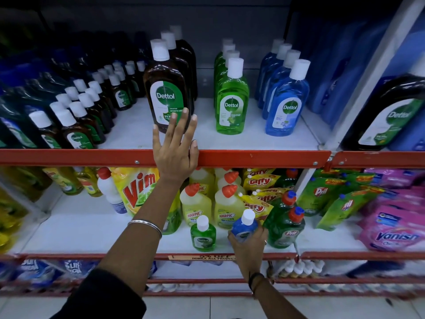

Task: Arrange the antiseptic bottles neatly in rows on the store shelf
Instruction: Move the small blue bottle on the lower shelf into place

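While standing upright on upper shelf point(253, 141), cap up: big brown Dettol bottle point(166, 88), left hand point(175, 147) fingers spread, pressing flat against its label. Gripping small blue bottle point(245, 227) with right hand point(249, 241) over lower shelf, long axis tilting, cap pointing up-right, beside small green bottle point(203, 236).

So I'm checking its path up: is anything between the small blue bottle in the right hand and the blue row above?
Yes. The small blue bottle in the right hand sits below the red shelf edge, which lies between it and the blue row.
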The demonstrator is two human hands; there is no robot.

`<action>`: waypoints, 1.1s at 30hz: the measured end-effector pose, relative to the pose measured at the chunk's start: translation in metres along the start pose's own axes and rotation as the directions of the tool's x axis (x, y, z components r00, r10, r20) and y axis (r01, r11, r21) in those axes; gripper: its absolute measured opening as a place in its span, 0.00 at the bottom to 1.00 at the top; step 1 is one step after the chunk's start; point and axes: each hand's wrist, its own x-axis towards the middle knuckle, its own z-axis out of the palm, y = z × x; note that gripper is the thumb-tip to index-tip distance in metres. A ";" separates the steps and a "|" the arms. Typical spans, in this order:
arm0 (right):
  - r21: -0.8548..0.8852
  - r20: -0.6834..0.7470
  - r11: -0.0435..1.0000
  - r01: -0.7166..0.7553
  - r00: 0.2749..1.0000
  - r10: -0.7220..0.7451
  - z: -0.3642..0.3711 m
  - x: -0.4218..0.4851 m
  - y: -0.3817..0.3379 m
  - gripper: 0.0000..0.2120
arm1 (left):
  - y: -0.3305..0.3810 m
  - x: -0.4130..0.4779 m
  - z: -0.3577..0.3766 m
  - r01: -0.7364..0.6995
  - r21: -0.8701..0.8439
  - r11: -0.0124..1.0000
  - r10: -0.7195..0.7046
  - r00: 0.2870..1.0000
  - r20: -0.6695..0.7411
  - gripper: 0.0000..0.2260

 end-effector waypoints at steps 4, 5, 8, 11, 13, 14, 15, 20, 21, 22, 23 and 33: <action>-0.028 -0.047 0.995 0.097 0.994 -0.098 -0.026 0.007 -0.020 0.39 | 0.000 -0.001 -0.001 0.003 -0.004 1.000 -0.003 1.000 0.013 0.22; 0.001 -0.048 0.995 0.105 0.993 -0.104 -0.033 0.008 -0.027 0.40 | 0.000 -0.001 -0.001 0.006 -0.005 1.000 -0.006 1.000 0.015 0.22; 0.131 -0.073 0.986 0.102 0.993 -0.093 -0.055 0.011 -0.058 0.40 | 0.000 -0.001 -0.002 0.011 -0.012 1.000 -0.011 1.000 0.027 0.22; 0.127 -0.168 0.967 0.219 0.966 -0.197 -0.075 0.016 -0.092 0.37 | 0.001 -0.001 -0.003 0.017 -0.015 1.000 -0.016 0.999 0.040 0.22; 0.114 -0.244 0.947 0.299 0.933 -0.265 -0.089 0.023 -0.117 0.36 | 0.002 -0.001 -0.004 0.021 -0.020 1.000 -0.020 0.998 0.053 0.22; 0.119 -0.282 0.934 0.337 0.913 -0.293 -0.096 0.028 -0.129 0.35 | 0.002 -0.001 -0.004 0.022 -0.022 1.000 -0.020 0.998 0.059 0.22; 0.126 -0.315 0.920 0.370 0.895 -0.317 -0.102 0.034 -0.141 0.36 | 0.002 -0.001 -0.005 0.023 -0.024 0.999 -0.022 0.998 0.064 0.22; 0.110 -0.439 0.876 0.470 0.813 -0.382 -0.132 0.073 -0.194 0.37 | 0.001 0.000 -0.006 0.029 -0.026 0.999 -0.027 0.997 0.078 0.22; 0.089 -0.457 0.876 0.475 0.801 -0.388 -0.136 0.082 -0.203 0.37 | 0.001 0.001 -0.006 0.028 -0.025 0.999 -0.025 0.996 0.082 0.22; 0.065 -0.476 0.877 0.476 0.787 -0.392 -0.141 0.092 -0.211 0.37 | 0.002 0.001 -0.006 0.027 -0.026 0.999 -0.025 0.996 0.084 0.22; 0.049 -0.495 0.877 0.477 0.774 -0.394 -0.144 0.101 -0.217 0.38 | 0.002 0.001 -0.006 0.027 -0.027 0.999 -0.024 0.996 0.086 0.22; -0.046 -0.446 0.914 0.404 0.810 -0.381 -0.129 0.152 -0.223 0.38 | 0.001 0.002 -0.006 0.023 -0.029 0.999 -0.020 0.997 0.076 0.22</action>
